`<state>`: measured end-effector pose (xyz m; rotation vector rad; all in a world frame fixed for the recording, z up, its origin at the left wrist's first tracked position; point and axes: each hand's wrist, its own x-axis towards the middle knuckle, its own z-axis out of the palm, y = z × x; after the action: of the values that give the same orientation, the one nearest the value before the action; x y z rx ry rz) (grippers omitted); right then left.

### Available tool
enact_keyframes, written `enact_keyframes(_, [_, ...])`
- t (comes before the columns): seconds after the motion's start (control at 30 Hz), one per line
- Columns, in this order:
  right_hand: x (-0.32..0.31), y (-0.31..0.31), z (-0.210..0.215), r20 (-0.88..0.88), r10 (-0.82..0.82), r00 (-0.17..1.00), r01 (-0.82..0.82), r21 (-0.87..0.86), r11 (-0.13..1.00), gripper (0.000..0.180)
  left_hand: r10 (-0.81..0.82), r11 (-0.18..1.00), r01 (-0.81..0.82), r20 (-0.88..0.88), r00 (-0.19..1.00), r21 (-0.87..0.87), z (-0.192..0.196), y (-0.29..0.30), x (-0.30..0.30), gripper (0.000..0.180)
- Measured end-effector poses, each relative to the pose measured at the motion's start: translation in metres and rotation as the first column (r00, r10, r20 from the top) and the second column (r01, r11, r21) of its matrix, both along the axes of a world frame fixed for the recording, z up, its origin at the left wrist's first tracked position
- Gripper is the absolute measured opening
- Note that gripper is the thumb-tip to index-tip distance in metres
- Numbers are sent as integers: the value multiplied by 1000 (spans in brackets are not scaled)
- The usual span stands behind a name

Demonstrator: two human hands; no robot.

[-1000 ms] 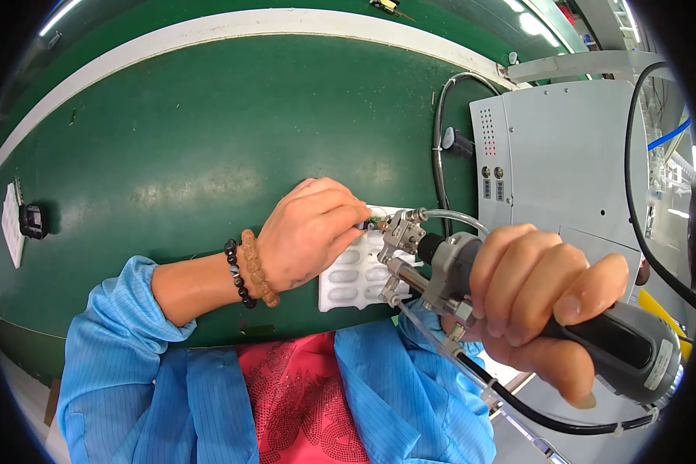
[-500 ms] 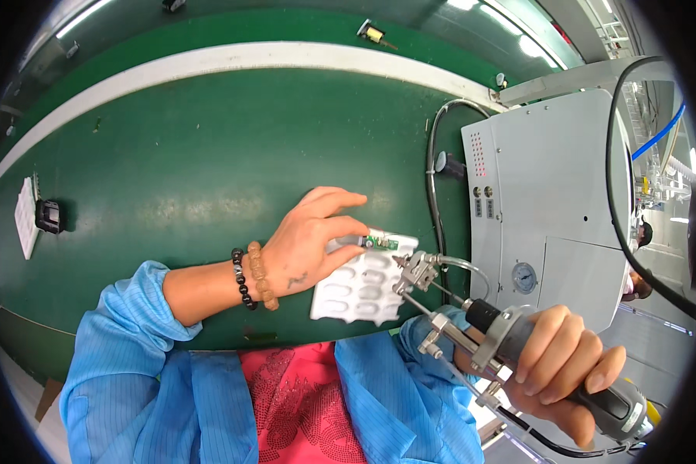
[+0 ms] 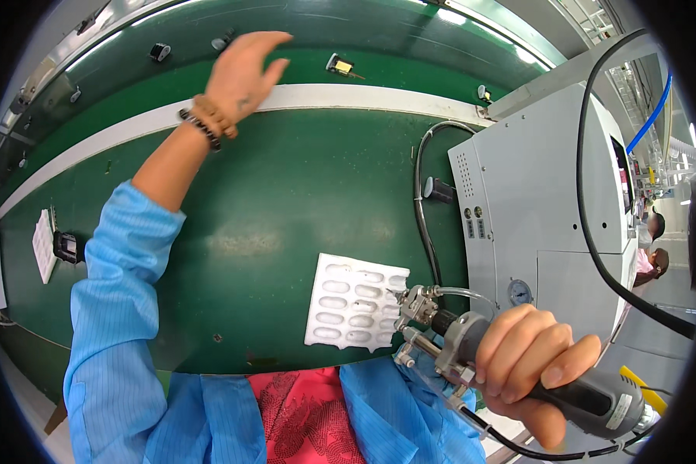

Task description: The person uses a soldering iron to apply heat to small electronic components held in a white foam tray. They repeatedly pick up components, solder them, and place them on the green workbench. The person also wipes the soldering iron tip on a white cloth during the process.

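- A white label (image 3: 619, 411) is showing on your handheld tool (image 3: 580, 398), its print too small to read.
- You are wearing two bracelets (image 3: 213, 117); one white tray (image 3: 347, 312) is lying on the green table (image 3: 301, 193), by the tool's tip.
- Your left hand (image 3: 243, 76) is hanging open, thumb spread.
- Your right hand (image 3: 530, 362) is gripping the tool.

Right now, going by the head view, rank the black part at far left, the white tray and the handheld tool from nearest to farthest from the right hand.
1. Handheld tool: gripped in the right hand.
2. White tray: to that hand's left, near the middle of the view.
3. Black part: at far left.
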<state>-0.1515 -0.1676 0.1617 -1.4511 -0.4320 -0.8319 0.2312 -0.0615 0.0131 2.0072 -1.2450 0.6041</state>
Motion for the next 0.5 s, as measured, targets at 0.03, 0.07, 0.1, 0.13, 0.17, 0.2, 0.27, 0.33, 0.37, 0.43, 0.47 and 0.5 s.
enact_keyframes(0.03, [1,-1,1,-8,7,1000,-8,-21,1000,49,-93,994,94,-6,996,47,-7,-18,3,39])
enact_keyframes(0.07, [1,-2,3,-16,16,1000,-17,-41,999,50,-185,978,185,-15,983,94,-13,-34,7,40])
enact_keyframes(0.1, [3,-3,5,-8,31,999,-31,-62,998,51,-237,960,244,-62,969,141,-19,-54,9,41])
enact_keyframes(0.13, [5,-4,3,10,66,998,-65,-65,996,52,-266,937,283,-106,958,205,-24,-63,13,41])
enact_keyframes(0.17, [7,-4,0,24,58,998,-57,-36,998,52,-289,909,321,-152,945,267,-28,-68,19,42])
enact_keyframes(0.2, [4,-4,0,-2,50,999,-50,-8,999,44,-279,909,308,-139,950,280,-30,-77,24,42])
enact_keyframes(0.27, [-2,-5,1,-49,44,998,-42,51,998,33,-250,911,272,-111,962,309,-33,-90,35,42])
enact_keyframes(0.33, [-3,-3,0,-49,25,998,-21,77,997,33,-157,931,190,-126,980,312,-30,-96,32,38])
enact_keyframes(0.37, [-2,-3,-1,-47,21,999,-16,91,996,32,-121,947,164,-166,979,276,-30,-94,28,37])
enact_keyframes(0.43, [-4,-5,0,-46,33,998,-30,59,998,32,-137,972,183,-280,950,147,-20,-88,1,28])
enact_keyframes(0.47, [-5,-7,-2,-43,45,998,-43,53,998,32,-197,967,239,-346,917,84,-10,-74,-22,25])
enact_keyframes(0.5, [-4,-9,0,-42,49,998,-48,31,998,32,-265,956,293,-406,875,7,3,-59,-48,23])
